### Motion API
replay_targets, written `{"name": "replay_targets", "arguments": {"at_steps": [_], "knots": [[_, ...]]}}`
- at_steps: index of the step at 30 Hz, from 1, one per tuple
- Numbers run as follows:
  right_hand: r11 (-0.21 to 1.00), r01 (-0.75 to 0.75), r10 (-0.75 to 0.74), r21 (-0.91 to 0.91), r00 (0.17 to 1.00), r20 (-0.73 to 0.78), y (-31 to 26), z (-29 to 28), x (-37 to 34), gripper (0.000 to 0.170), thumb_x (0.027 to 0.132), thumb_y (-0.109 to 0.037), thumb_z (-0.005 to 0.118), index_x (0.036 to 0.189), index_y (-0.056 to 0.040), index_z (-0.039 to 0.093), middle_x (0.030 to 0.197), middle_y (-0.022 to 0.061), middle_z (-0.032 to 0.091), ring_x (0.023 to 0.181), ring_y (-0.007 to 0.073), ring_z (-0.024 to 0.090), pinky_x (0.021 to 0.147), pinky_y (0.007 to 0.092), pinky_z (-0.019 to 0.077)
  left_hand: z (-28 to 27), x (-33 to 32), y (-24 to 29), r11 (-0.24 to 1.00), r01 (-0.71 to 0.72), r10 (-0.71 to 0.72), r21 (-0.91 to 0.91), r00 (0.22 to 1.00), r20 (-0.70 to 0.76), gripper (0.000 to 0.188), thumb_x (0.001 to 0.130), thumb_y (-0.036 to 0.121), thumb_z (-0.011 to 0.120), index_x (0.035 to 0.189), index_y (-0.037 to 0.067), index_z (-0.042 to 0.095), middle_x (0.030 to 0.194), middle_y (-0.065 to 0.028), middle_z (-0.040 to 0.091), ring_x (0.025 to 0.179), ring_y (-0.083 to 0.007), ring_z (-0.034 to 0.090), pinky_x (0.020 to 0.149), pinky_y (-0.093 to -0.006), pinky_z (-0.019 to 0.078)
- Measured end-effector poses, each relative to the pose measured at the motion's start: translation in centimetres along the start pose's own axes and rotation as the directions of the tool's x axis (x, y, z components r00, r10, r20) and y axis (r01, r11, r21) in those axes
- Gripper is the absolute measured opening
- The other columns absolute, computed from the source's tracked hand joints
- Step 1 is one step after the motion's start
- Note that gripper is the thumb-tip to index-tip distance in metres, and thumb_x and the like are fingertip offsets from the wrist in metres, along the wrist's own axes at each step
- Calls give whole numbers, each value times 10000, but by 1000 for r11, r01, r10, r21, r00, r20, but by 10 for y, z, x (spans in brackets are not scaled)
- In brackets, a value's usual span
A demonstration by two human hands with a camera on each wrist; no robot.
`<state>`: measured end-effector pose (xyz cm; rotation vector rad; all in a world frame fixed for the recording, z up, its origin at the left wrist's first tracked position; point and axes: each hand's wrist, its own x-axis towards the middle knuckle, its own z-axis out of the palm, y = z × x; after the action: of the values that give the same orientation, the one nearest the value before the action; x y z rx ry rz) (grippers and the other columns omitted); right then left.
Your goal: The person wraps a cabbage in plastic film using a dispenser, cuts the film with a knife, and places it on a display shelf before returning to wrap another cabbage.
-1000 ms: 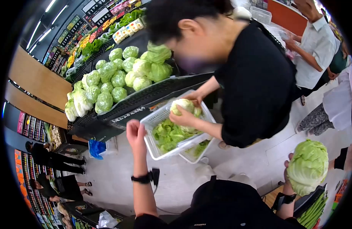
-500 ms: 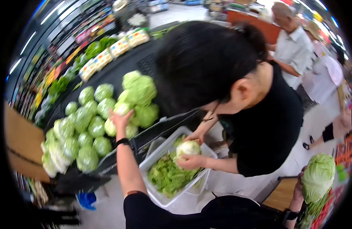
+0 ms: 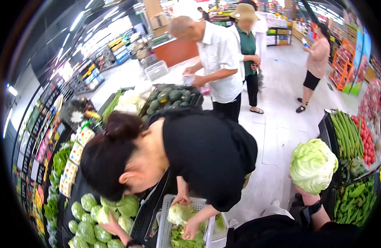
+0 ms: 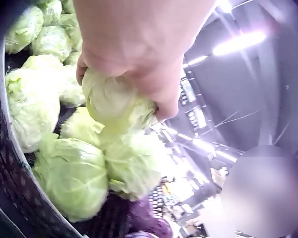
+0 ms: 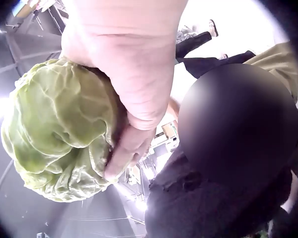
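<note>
My left hand (image 3: pixel 112 227) reaches onto the display and grips a small pale cabbage (image 4: pixel 109 96), its fingers curled round the sides in the left wrist view. Loose green cabbages (image 4: pixel 72 178) lie right below that one. Out to the right, my right hand (image 5: pixel 129 69) holds up a large light-green cabbage (image 3: pixel 314 166), thumb and fingers round its side; in the head view the cabbage hides most of this hand. Between my arms a person in black (image 3: pixel 207 153) bends over a white crate (image 3: pixel 161 231), handling another pale cabbage (image 3: pixel 181 213) above loose leaves.
Film-wrapped cabbages (image 3: pixel 86 232) fill the display beside my left hand, with purple cabbages (image 4: pixel 149 218) near its edge. Bins of green peppers (image 3: pixel 355 200) and long green vegetables (image 3: pixel 346 134) stand at the right. A person in a white shirt (image 3: pixel 223 53) stands further back.
My left hand has gone from raised beside the crate to the cabbage pile and now grips a cabbage there. The head view has swung right. My right hand keeps holding its cabbage.
</note>
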<state>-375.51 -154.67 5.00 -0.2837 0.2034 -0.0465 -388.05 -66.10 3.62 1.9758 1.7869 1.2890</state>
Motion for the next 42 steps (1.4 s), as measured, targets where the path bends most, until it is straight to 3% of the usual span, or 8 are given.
{"name": "replay_targets", "arguments": {"at_steps": [2, 4, 10, 16, 25, 31, 37, 42], "knots": [[1000, -14, 14, 6, 1000, -7, -7, 1, 8, 672, 1029, -499, 469, 1548, -95, 331, 1567, 206, 357, 1341, 449, 455, 995, 569, 514, -12, -1, -37, 984, -61, 38, -165, 990, -136, 1172, 715, 619, 844, 1534, -36, 319, 1440, -319, 491, 1270, -447, 534, 1103, -479, 434], [999, -39, 39, 7, 999, -9, -16, 2, 18, 671, 1029, -499, 469, 1547, -96, 333, 1567, 204, 359, 1343, 447, 454, 998, 569, 512, -75, -29, -27, 997, -57, 65, 53, 983, -173, 1230, 689, 602, 866, 1563, -2, 247, 1463, -269, 468, 1315, -394, 505, 1120, -456, 423], [990, -143, 143, 5, 990, 12, -86, -4, 68, 668, 1028, -501, 468, 1546, -99, 338, 1566, 200, 364, 1346, 441, 454, 1006, 567, 505, -190, -186, 142, 889, -336, 262, -310, 930, -257, 1239, 683, 595, 871, 1567, 4, 234, 1468, -253, 459, 1324, -380, 496, 1122, -455, 419], [977, -210, 211, -29, 977, 30, -183, -17, 114, 666, 1027, -502, 468, 1544, -101, 343, 1564, 195, 369, 1349, 435, 453, 1015, 565, 498, -246, -372, 339, 518, -409, 486, -751, 863, -134, 1249, 678, 588, 875, 1570, 9, 220, 1472, -237, 449, 1333, -365, 487, 1124, -454, 415], [961, -264, 263, -78, 964, -27, -293, -39, 170, 662, 1026, -503, 467, 1541, -104, 350, 1563, 188, 377, 1355, 426, 452, 1028, 563, 487, -257, -580, 529, 127, 133, 704, -983, 686, 184, 1263, 670, 579, 881, 1575, 18, 200, 1479, -213, 435, 1347, -344, 474, 1127, -453, 409], [947, -313, 308, -72, 949, -75, -313, -52, 244, 659, 1026, -504, 467, 1539, -107, 355, 1561, 183, 382, 1358, 420, 452, 1036, 561, 480, -177, -659, 596, 189, 426, 741, -885, 529, 413, 1289, 656, 566, 886, 1580, 35, 160, 1485, -164, 407, 1359, -313, 454, 1120, -454, 405], [959, -270, 266, -87, 962, -58, -320, -30, 389, 657, 1025, -505, 467, 1538, -109, 360, 1560, 179, 387, 1361, 415, 451, 1045, 560, 472, -63, -716, 700, 218, 837, 771, -502, 168, 614, 890, 792, 463, 787, 1486, 40, 425, 1431, -121, 542, 1297, -298, 549, 1065, -458, 485], [987, -138, 133, -83, 989, -63, -344, 13, 516, 655, 1025, -506, 467, 1536, -111, 364, 1559, 175, 392, 1364, 410, 450, 1052, 558, 466, 27, -743, 826, 300, 914, 751, -274, -49, 659, 993, 712, 420, 862, 1491, 14, 399, 1416, -143, 550, 1276, -284, 570, 1045, -440, 500]]}}
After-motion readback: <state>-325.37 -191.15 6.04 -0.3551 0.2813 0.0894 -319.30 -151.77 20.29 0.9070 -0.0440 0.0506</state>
